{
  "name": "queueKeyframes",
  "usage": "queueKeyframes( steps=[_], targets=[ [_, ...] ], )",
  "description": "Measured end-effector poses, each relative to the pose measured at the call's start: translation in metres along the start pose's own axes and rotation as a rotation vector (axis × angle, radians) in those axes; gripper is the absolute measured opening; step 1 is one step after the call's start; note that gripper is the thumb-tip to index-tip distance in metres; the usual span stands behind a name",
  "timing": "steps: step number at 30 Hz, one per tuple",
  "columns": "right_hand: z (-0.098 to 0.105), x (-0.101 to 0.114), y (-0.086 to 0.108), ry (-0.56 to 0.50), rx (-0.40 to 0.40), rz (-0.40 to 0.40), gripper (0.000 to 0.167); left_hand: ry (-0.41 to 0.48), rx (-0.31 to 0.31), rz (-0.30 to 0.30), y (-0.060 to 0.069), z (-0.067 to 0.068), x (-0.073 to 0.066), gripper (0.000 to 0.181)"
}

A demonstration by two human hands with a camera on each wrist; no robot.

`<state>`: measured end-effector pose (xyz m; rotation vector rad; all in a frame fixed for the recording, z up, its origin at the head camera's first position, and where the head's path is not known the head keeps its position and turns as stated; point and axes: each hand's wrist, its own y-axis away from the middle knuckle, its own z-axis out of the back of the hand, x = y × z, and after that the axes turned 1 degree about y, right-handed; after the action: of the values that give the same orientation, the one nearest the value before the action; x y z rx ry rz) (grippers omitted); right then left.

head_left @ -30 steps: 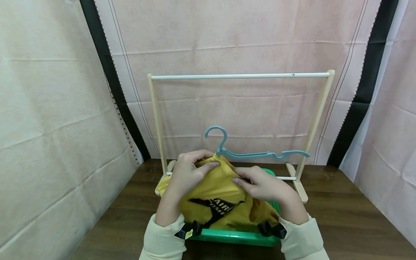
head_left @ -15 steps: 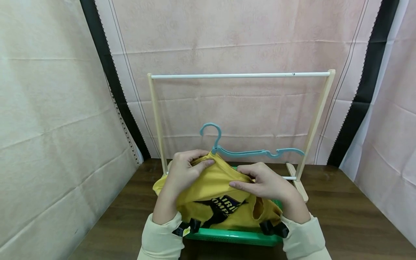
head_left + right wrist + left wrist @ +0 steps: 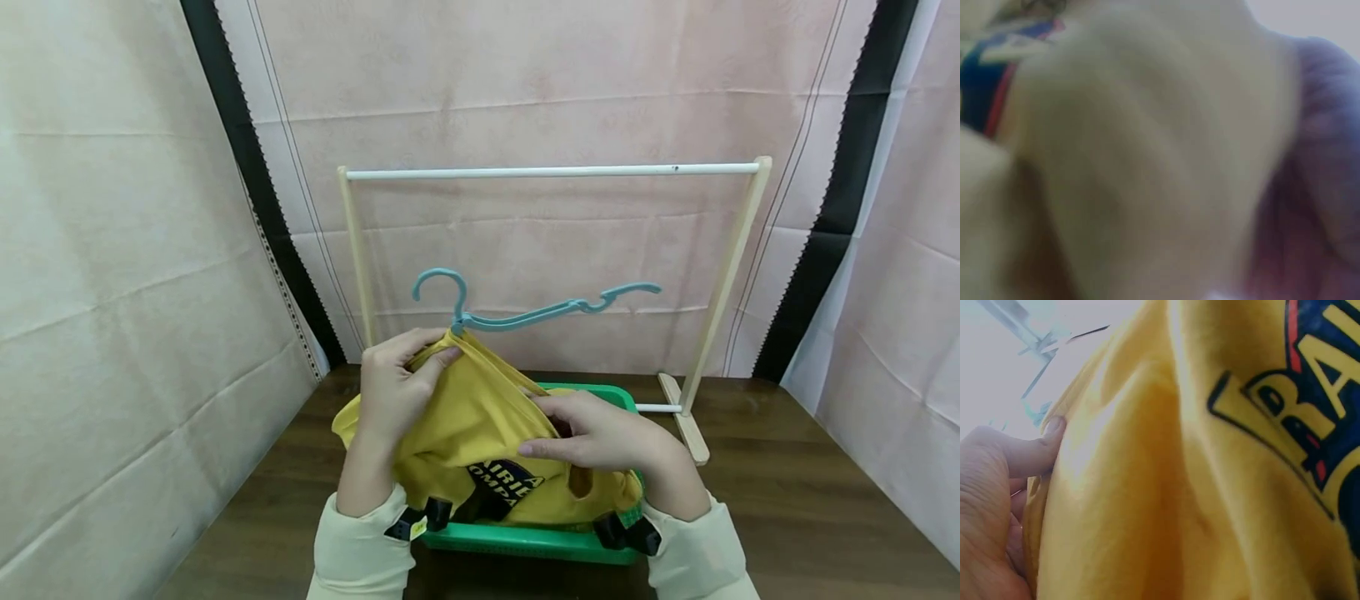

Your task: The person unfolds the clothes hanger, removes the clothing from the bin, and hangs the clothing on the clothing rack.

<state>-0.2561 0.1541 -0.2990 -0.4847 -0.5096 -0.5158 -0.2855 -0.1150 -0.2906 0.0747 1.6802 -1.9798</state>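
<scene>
Brown table (image 3: 255,533) nearest, then a green basket (image 3: 525,546) with the lower part of a yellow shirt (image 3: 480,408) lying in it — the right hand (image 3: 611,437) holds the neck edge between thumb and fingers, the left hand (image 3: 393,383) pinches the cloth close under the hanger (image 3: 517,320). One half of that sticks out bare, the other seems inside, so likely the hanger is being fitted, and the next move calls for easing the neck over the bare half — beyond, a rack (image 3: 547,172) and pale backdrop (image 3: 562,92)
</scene>
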Motion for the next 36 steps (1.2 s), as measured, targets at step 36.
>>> queueKeyframes(
  steps=[36],
  targets=[
    [0.043, -0.033, 0.048, 0.060, -0.446, 0.145, 0.049, 0.076, 0.130, 0.129, 0.005, 0.049, 0.018, 0.020]
  ],
)
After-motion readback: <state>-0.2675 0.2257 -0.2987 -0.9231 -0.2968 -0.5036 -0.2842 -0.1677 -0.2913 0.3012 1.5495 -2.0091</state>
